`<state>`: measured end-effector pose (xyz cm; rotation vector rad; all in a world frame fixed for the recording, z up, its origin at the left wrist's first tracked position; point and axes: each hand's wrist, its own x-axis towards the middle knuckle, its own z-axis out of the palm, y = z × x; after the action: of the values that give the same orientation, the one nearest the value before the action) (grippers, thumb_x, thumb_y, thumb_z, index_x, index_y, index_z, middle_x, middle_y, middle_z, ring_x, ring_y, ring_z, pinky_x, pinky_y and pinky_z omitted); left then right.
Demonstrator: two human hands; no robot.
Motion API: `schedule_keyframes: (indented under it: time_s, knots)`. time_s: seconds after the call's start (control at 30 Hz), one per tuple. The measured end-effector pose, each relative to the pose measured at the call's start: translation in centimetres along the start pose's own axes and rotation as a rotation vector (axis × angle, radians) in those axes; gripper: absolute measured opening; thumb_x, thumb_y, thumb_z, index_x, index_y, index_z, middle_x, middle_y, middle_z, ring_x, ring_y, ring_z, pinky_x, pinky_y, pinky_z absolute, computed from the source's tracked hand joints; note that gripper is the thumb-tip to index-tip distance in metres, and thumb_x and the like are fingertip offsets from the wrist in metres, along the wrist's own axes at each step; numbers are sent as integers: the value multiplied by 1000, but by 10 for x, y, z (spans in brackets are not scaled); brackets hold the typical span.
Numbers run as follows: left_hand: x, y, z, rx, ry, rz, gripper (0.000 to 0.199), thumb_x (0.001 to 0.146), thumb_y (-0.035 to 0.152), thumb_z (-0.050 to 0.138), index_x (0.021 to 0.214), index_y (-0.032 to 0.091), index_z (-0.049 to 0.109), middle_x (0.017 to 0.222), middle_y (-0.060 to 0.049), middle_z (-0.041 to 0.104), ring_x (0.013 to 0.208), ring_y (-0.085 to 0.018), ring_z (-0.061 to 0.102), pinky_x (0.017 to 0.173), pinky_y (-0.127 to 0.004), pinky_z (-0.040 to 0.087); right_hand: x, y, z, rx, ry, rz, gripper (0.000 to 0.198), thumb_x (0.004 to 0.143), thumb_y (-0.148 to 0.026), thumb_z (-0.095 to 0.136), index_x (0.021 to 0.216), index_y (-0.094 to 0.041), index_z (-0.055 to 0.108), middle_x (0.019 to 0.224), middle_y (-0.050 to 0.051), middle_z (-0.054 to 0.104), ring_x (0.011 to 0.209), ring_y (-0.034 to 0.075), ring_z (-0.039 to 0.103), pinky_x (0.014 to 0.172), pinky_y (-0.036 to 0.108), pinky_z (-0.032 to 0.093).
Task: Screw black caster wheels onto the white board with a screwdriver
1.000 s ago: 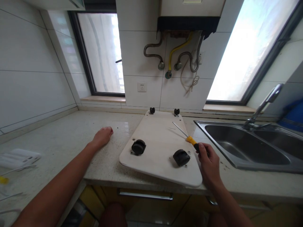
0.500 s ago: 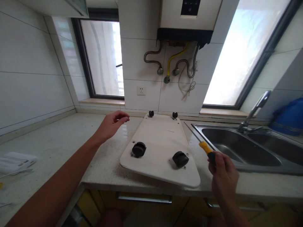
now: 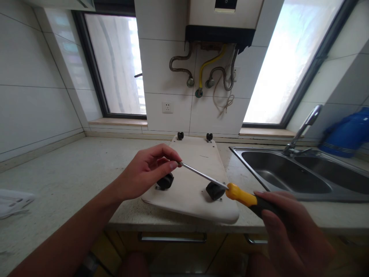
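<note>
In my right hand [image 3: 291, 227] is a screwdriver [image 3: 241, 195] with a yellow and black handle, its shaft pointing left. My left hand [image 3: 147, 169] pinches a tiny screw [image 3: 180, 164] against the screwdriver's tip; the fingers mostly hide it. Below both hands a white board [image 3: 190, 206] with rounded corners lies on the counter. Black casters stand up from its corners: a near left caster [image 3: 165, 181] partly behind my left hand, a near right caster [image 3: 214, 191] under the shaft, a far left caster [image 3: 180, 135] and a far right caster [image 3: 209, 136].
A double steel sink [image 3: 284, 173] with a faucet [image 3: 302, 129] is set into the counter [image 3: 72, 169] on the right, a blue object [image 3: 346, 132] behind it. White plastic items [image 3: 17, 202] lie far left. A water heater [image 3: 221, 23] with pipes hangs on the wall.
My hands have come together over the board. The left hand moved right, the screwdriver moved left and nearer, and its tip now meets the screw. The view shifted slightly.
</note>
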<state>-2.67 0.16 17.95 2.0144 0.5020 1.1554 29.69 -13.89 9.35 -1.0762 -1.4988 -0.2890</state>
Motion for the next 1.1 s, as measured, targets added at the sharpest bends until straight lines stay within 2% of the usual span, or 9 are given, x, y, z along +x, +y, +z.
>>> schedule_keyframes:
  time_s: [0.17,0.33,0.43,0.5,0.63,0.8,0.9,1.0,1.1]
  knots:
    - [1,0,2,6,8,4,7,105,21,76,109,20,82,99,-4,80,89,-15,75,80,-24,66,2,-1,-2,-20,-12,-55,23,106,-28,71,128,-29,78,115,7,75,103,23,69,83,32,59]
    - [2,1,2,52,17,6,6,103,23,80,107,21,84,98,-3,81,88,-14,75,79,-23,64,9,-6,-12,-56,-101,-221,34,103,-15,72,136,-21,69,116,6,72,104,17,70,83,25,60]
    - [2,3,1,112,11,32,7,104,24,80,108,22,85,98,-2,82,88,-15,76,80,-24,63,11,-8,-21,-173,-172,-334,38,103,-17,74,141,-17,67,119,7,69,103,15,68,84,22,61]
    - [1,4,1,162,3,55,8,104,24,78,108,23,86,98,-2,83,89,-15,77,81,-25,63,12,-10,-25,-219,-176,-353,40,103,-18,75,142,-17,67,120,7,67,101,14,66,83,22,61]
    - [0,4,3,237,-14,85,12,105,22,74,107,22,86,100,-3,84,90,-17,78,80,-28,62,13,-13,-26,-128,-136,-277,36,104,-15,75,139,-21,70,126,8,63,110,14,66,87,24,61]
    - [-2,1,5,261,-56,83,12,108,26,73,108,25,85,102,-2,84,92,-17,78,79,-29,61,13,-10,-25,-66,-79,-202,38,96,-10,82,132,-21,76,130,8,64,118,15,66,97,27,59]
    - [-6,-6,9,259,-63,34,23,112,37,70,132,31,80,120,-3,85,107,-21,79,91,-32,65,11,-10,-24,-55,5,-182,38,95,-10,84,130,-22,79,127,8,67,118,16,66,99,29,57]
    - [-9,-16,20,288,-53,7,44,117,43,62,160,35,61,145,-6,79,128,-25,76,108,-41,64,11,-9,-26,-4,80,-120,39,92,-9,86,127,-23,80,127,8,68,118,18,67,97,33,58]
    - [-12,-26,40,413,-75,104,29,118,37,59,144,27,67,135,-8,79,118,-24,76,103,-40,63,15,-6,-31,56,201,-46,40,84,-12,91,121,-26,81,122,8,73,111,22,70,85,38,61]
